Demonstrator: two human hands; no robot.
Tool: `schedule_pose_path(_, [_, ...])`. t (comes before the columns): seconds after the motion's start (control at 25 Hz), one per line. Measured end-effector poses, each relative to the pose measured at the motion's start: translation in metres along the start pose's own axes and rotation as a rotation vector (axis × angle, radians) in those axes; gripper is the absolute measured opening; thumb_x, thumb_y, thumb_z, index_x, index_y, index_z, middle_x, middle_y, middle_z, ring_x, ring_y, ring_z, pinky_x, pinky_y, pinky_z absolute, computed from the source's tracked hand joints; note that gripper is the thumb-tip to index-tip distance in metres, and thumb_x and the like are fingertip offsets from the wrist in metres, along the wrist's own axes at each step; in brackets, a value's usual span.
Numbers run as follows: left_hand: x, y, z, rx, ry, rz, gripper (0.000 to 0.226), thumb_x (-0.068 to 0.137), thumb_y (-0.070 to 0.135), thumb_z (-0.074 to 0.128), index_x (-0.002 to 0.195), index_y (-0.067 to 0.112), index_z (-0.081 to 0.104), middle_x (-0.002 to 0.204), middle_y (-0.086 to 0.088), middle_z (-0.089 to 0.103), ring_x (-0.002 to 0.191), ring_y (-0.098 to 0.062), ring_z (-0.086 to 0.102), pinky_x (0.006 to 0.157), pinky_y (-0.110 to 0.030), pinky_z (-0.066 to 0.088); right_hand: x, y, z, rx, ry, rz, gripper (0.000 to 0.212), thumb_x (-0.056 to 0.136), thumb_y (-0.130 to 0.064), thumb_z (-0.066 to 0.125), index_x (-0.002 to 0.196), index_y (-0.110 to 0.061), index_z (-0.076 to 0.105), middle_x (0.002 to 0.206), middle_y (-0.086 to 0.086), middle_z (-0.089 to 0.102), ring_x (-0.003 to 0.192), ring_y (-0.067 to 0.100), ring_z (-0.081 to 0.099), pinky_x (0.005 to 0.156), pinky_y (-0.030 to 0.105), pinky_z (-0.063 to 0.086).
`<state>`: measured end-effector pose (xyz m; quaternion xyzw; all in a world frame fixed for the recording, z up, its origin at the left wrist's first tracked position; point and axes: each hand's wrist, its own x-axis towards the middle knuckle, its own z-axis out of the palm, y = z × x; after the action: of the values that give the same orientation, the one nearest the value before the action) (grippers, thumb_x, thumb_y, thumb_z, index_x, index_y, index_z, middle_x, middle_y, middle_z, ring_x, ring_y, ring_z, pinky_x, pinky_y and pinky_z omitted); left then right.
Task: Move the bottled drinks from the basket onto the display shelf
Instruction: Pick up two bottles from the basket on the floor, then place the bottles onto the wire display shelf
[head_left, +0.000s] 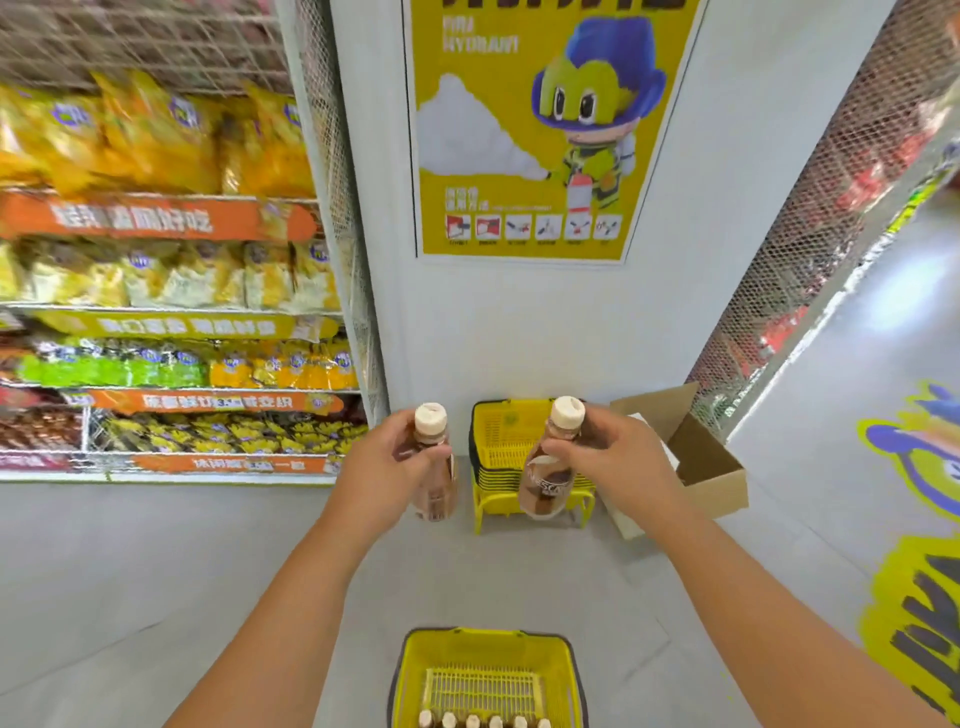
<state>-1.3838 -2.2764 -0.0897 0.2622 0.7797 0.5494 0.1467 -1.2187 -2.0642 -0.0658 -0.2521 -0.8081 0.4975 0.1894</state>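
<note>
L grip (387, 467) holds bottle (432, 462) | R grip (618, 462) holds 2nd bottle (550, 467) | grey floor (156, 561), snack shelf (171, 306) left

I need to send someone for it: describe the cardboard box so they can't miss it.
Start at the yellow poster on the white wall. Below it a stack of yellow baskets stands on the floor. The cardboard box sits just right of them: brown, flaps open, the only non-yellow container there.

Basket (415, 675) cut by bottom edge; only caps of bottles (483, 721) inside show. Shelf (156, 312) blurred, signs unreadable. Left hand (384, 467) hides its bottle's (432, 457) label.
</note>
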Motion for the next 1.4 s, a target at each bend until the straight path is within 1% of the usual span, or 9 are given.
schedule_pose_path(0.2, [0.003, 0.067, -0.057, 0.006, 0.121, 0.076, 0.035, 0.084, 0.021, 0.081, 0.115, 0.033, 0.071, 0.103, 0.015, 0.076, 0.1, -0.001, 0.069, 0.09, -0.028, 0.054, 0.022, -0.072, -0.007, -0.014, -0.076, -0.138, 0.021, 0.078, -0.012, 0.086, 0.093, -0.027, 0.079, 0.088, -0.009, 0.08, 0.079, -0.003, 0.069, 0.068, 0.005, 0.047])
schedule_pose_path(0.32, [-0.003, 0.103, -0.075, 0.041, 0.19, 0.099, 0.032, 0.083, 0.023, 0.082, 0.108, 0.04, 0.072, 0.101, 0.021, 0.076, 0.097, 0.004, 0.069, 0.085, -0.025, 0.054, 0.034, -0.103, -0.02, -0.017, -0.104, -0.228, 0.021, 0.079, -0.018, 0.086, 0.095, -0.029, 0.08, 0.087, -0.013, 0.079, 0.077, -0.008, 0.069, 0.064, 0.004, 0.047])
schedule_pose_path(0.44, [-0.021, 0.134, -0.079, 0.016, 0.276, 0.096, 0.031, 0.084, 0.02, 0.081, 0.11, 0.035, 0.073, 0.1, 0.021, 0.077, 0.097, 0.003, 0.07, 0.083, -0.023, 0.053, 0.045, -0.133, -0.039, -0.014, -0.156, -0.294, 0.017, 0.079, -0.025, 0.086, 0.092, -0.034, 0.079, 0.086, -0.015, 0.078, 0.078, -0.009, 0.068, 0.063, 0.007, 0.047])
schedule_pose_path(0.72, [-0.096, 0.184, -0.071, -0.033, 0.524, 0.063, 0.029, 0.084, 0.018, 0.082, 0.105, 0.037, 0.074, 0.097, 0.024, 0.076, 0.089, 0.01, 0.069, 0.068, -0.008, 0.049, 0.044, -0.178, -0.054, 0.048, -0.414, -0.475, 0.017, 0.08, -0.024, 0.086, 0.093, -0.033, 0.079, 0.082, -0.017, 0.078, 0.074, -0.007, 0.07, 0.06, 0.007, 0.047])
schedule_pose_path(0.88, [-0.16, 0.203, -0.083, -0.03, 0.706, 0.006, 0.031, 0.082, 0.015, 0.083, 0.102, 0.036, 0.075, 0.098, 0.016, 0.078, 0.093, 0.0, 0.073, 0.084, -0.028, 0.055, 0.018, -0.206, -0.037, 0.131, -0.61, -0.546, 0.018, 0.079, -0.022, 0.087, 0.091, -0.033, 0.08, 0.082, -0.016, 0.079, 0.076, -0.005, 0.072, 0.06, 0.008, 0.048])
schedule_pose_path(0.96, [-0.199, 0.211, -0.095, -0.004, 0.79, -0.038, 0.032, 0.08, 0.016, 0.085, 0.105, 0.034, 0.076, 0.1, 0.011, 0.079, 0.096, -0.008, 0.074, 0.092, -0.041, 0.058, -0.002, -0.222, -0.021, 0.159, -0.692, -0.578, 0.015, 0.079, -0.02, 0.087, 0.091, -0.028, 0.081, 0.085, -0.012, 0.08, 0.082, 0.003, 0.075, 0.071, 0.02, 0.057])
schedule_pose_path(1.08, [-0.264, 0.22, -0.112, 0.051, 0.942, -0.083, 0.031, 0.079, 0.019, 0.086, 0.102, 0.037, 0.074, 0.096, 0.014, 0.079, 0.09, -0.004, 0.074, 0.093, -0.039, 0.058, -0.042, -0.244, 0.01, 0.173, -0.805, -0.633, 0.015, 0.078, -0.018, 0.088, 0.089, -0.026, 0.082, 0.086, -0.008, 0.08, 0.088, 0.013, 0.076, 0.083, 0.034, 0.059])
schedule_pose_path(1.24, [-0.363, 0.225, -0.129, 0.112, 1.121, -0.166, 0.028, 0.077, 0.02, 0.087, 0.095, 0.037, 0.075, 0.094, 0.014, 0.079, 0.092, -0.008, 0.074, 0.095, -0.044, 0.058, -0.113, -0.272, 0.049, 0.224, -0.968, -0.724, 0.015, 0.078, -0.015, 0.087, 0.088, -0.026, 0.081, 0.085, -0.007, 0.08, 0.083, 0.009, 0.076, 0.076, 0.025, 0.057])
schedule_pose_path(1.4, [-0.462, 0.23, -0.147, 0.11, 1.278, -0.202, 0.035, 0.078, 0.016, 0.086, 0.11, 0.025, 0.076, 0.093, 0.011, 0.079, 0.091, -0.009, 0.075, 0.092, -0.039, 0.059, -0.198, -0.3, 0.085, 0.226, -1.077, -0.804, 0.013, 0.08, -0.027, 0.086, 0.091, -0.032, 0.081, 0.086, -0.015, 0.079, 0.084, 0.001, 0.074, 0.075, 0.021, 0.055])
